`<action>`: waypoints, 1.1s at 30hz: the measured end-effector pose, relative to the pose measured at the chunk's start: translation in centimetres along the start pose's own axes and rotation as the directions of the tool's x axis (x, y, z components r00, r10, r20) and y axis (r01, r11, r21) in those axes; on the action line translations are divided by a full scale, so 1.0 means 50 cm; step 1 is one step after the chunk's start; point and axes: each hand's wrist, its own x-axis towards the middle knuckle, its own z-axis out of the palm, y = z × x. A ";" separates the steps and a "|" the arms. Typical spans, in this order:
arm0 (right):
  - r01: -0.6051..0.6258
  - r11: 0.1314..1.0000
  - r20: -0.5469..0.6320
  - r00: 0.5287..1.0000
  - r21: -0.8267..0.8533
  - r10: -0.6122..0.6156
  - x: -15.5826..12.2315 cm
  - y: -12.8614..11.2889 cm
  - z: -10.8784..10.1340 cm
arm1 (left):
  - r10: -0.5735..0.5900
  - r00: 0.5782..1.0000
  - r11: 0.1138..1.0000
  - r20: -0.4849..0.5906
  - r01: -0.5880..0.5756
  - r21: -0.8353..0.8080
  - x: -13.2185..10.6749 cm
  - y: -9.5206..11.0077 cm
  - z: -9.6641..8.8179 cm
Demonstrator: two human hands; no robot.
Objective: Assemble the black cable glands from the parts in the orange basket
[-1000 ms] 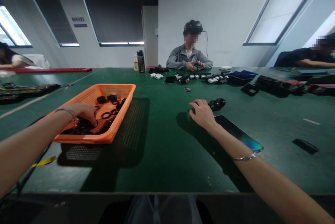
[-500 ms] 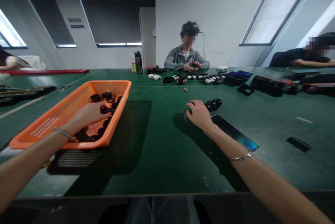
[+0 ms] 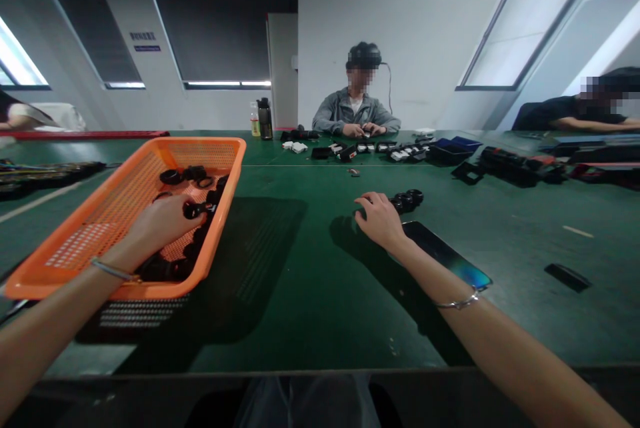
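Observation:
My left hand (image 3: 163, 223) reaches into an orange plastic basket (image 3: 227, 215), its fingers closed around a small black round part (image 3: 193, 209). More black round parts (image 3: 165, 267) lie along the basket's near end and right side, and a few (image 3: 186, 176) sit at its far end. The basket's shadow falls apart from it on the green table. My right hand (image 3: 379, 218) is over the table with its fingers loosely curved and the thumb apart. Just behind it is a short row of black rings (image 3: 409, 200); whether the fingers touch them is hidden.
A dark phone (image 3: 447, 255) lies beside my right forearm, and a small black piece (image 3: 567, 277) farther right. Black and white parts (image 3: 370, 148) are spread across the far side of the green table (image 3: 300, 308). A person (image 3: 356, 108) sits opposite; bottles (image 3: 265, 120) stand at back left.
The basket has shifted left, its far rim now higher in view and near end lower; its shadow reaches farther right. My left hand moved slightly left with it. My right hand has barely moved.

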 end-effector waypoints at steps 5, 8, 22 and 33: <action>-0.015 1.000 0.009 1.000 -0.016 0.015 0.000 -0.001 0.000 | -0.003 1.000 1.000 -0.016 0.003 -0.011 -0.003 0.001 0.003; -0.019 1.000 0.003 1.000 -0.017 0.020 0.000 -0.003 0.000 | -0.015 0.999 1.000 -0.045 0.015 -0.012 -0.004 -0.004 0.011; -0.026 0.999 0.017 1.000 -0.019 0.026 0.000 -0.004 -0.006 | -0.024 1.000 0.999 -0.004 0.024 -0.046 0.008 0.008 -0.028; -0.020 1.000 0.017 1.000 0.015 0.020 0.000 -0.004 -0.005 | 0.068 0.997 0.998 -0.043 -0.068 0.014 0.028 0.004 -0.051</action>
